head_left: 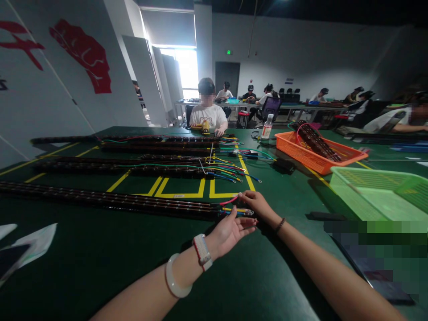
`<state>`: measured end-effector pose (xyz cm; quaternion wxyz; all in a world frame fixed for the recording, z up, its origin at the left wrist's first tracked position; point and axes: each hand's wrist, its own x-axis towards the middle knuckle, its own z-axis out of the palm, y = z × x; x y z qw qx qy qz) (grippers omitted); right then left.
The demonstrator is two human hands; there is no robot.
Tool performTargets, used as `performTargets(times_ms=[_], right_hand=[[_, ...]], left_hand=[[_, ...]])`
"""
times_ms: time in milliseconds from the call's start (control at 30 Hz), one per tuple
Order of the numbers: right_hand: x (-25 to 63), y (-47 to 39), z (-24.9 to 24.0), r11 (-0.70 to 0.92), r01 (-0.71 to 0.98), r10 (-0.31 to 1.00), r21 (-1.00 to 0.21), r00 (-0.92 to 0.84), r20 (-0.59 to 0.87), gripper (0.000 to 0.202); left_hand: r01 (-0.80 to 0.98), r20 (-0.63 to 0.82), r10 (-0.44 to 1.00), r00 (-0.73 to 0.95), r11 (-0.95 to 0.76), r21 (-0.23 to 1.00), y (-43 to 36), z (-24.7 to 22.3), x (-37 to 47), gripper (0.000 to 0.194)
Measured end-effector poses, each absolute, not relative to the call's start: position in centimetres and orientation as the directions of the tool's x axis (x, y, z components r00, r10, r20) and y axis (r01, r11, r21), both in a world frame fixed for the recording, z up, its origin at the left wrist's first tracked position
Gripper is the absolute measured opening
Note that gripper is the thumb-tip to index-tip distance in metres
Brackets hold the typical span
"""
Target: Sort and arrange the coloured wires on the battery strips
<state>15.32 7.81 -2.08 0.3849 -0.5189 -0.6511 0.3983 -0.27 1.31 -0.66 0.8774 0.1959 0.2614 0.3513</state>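
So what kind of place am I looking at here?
Probably a workshop for assembling electrical parts. Long dark strips with coloured wires at their ends lie on a green table marked out with yellow lines, and several people sit at long tables farther back.

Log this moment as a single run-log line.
left hand: open, beside wire ends | right hand: closed on red wire tip | near dark bundle: on green table | orange basket: another bundle inside
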Motion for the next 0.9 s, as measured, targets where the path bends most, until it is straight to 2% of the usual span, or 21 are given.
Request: performTargets(times_ms=[133, 200, 300, 367, 400, 533, 667, 900], right_hand=[[16.6, 6.2, -2.0, 0.174, 0.468, 0.979, -0.866, -0.177, 0.1, 0.048], [17.3, 5.2, -1.6, 0.274, 0.511, 0.956, -0.815, -0.233, 0.175, 0.052], [17.9, 4.1, -0.9, 0.516, 0.582, 0.852, -0.629, -0.426, 0.305, 0.049], [18.0, 3.8, -0.7, 0.595, 0.608, 0.801, -0.525, -0.497, 0.333, 0.046], [18.0, 3.9, -0.8, 0.596, 0.614, 0.801, -0.517, -0.494, 0.337, 0.045], [17.8, 4.6, -1.5, 0.451, 0.588, 0.891, -0.671, -0.334, 0.307, 0.046], [17.5, 5.4, -2.0, 0.278, 0.536, 0.959, -0.797, -0.194, 0.204, 0.047], [17.3, 5.2, -1.5, 0.335, 0.518, 0.909, -0.787, -0.398, 0.125, 0.047]], left_hand=[[-0.482, -0.324, 0.693, 0.643, 0.696, 0.533, 1.3, -0.5, -0.5, 0.055], [-0.473, -0.329, 0.684, 0.651, 0.704, 0.529, 1.2, -0.4, -0.5, 0.058], [-0.481, -0.336, 0.693, 0.637, 0.699, 0.529, 1.2, -0.4, -0.4, 0.057], [-0.48, -0.347, 0.699, 0.626, 0.696, 0.534, 1.1, -0.4, -0.4, 0.057], [-0.475, -0.352, 0.699, 0.622, 0.695, 0.539, 1.1, -0.4, -0.3, 0.058], [-0.456, -0.342, 0.71, 0.615, 0.675, 0.58, 1.0, -0.4, -0.3, 0.061], [-0.445, -0.34, 0.717, 0.608, 0.663, 0.602, 0.9, -0.3, -0.4, 0.055], [-0.455, -0.363, 0.723, 0.587, 0.666, 0.591, 0.8, 0.2, -0.4, 0.052]])
